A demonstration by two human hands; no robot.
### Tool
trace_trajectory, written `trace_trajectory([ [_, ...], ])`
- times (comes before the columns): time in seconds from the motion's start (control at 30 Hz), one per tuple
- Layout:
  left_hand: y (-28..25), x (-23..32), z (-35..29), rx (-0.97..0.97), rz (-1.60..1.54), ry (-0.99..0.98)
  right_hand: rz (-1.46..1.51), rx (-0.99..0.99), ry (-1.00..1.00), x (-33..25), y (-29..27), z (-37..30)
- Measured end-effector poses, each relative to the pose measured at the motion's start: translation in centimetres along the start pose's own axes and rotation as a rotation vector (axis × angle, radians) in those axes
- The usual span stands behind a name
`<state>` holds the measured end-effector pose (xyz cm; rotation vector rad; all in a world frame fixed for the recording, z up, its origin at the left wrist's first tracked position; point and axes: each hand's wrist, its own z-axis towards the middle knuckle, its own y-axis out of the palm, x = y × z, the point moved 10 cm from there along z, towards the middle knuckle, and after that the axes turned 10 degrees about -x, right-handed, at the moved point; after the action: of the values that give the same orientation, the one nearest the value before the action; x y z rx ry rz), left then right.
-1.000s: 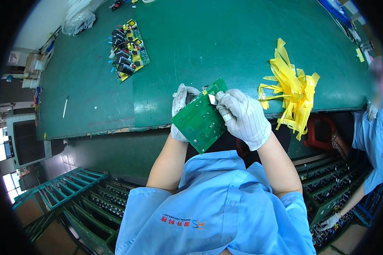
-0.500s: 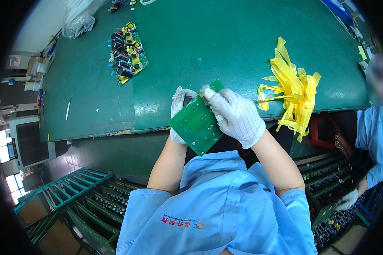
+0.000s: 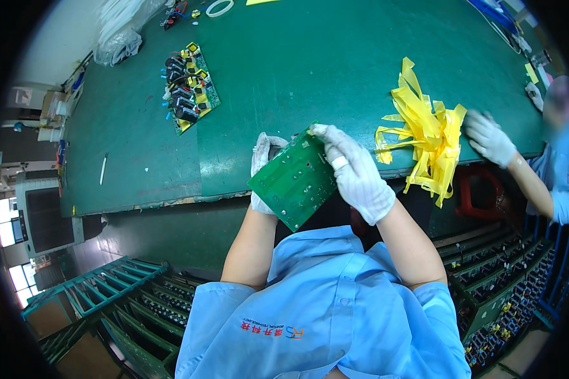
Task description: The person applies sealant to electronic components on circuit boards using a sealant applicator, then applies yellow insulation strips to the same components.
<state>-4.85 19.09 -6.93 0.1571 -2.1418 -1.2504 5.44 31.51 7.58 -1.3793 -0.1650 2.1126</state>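
A green circuit board (image 3: 294, 180) is tilted in front of my chest, its solder side facing up. My left hand (image 3: 260, 165), in a white glove, grips it from the left side, and the board hides part of its fingers. My gloved right hand (image 3: 359, 175) lies along the board's right edge. Its fingertips are closed on the upper corner, where a small bit of yellow shows. To the right of that hand, a bunch of yellow tape strips (image 3: 428, 136) hangs over the table's front edge.
Populated circuit boards (image 3: 189, 88) lie on the green table (image 3: 284, 69) at left. A pen-like stick (image 3: 104, 168) is farther left. At right a co-worker's gloved hand (image 3: 489, 138) is near the strips. Racks of boards (image 3: 512, 284) stand at lower right, a red stool (image 3: 480, 192) under the table.
My right fingers, blurred and bent over the board's upper part before, now lie straighter at its upper corner. The co-worker's hand has come up from the racks to the tabletop beside the yellow strips.
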Motion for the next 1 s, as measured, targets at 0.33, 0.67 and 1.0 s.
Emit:
trace_trajectory([
  [0.33,16.0,5.9,3.9,-0.600,-0.154,0.079,-0.811,-0.423,0.770,4.2,-4.4,-8.7],
  [0.67,39.5,-4.6,14.8,-0.502,1.915,0.866,-0.252,-0.291,0.532,-2.2,-4.2,-13.8],
  [1.0,38.7,-22.6,21.0,-0.595,2.074,0.254,-0.009,0.096,0.943,-0.6,-10.6,-29.0],
])
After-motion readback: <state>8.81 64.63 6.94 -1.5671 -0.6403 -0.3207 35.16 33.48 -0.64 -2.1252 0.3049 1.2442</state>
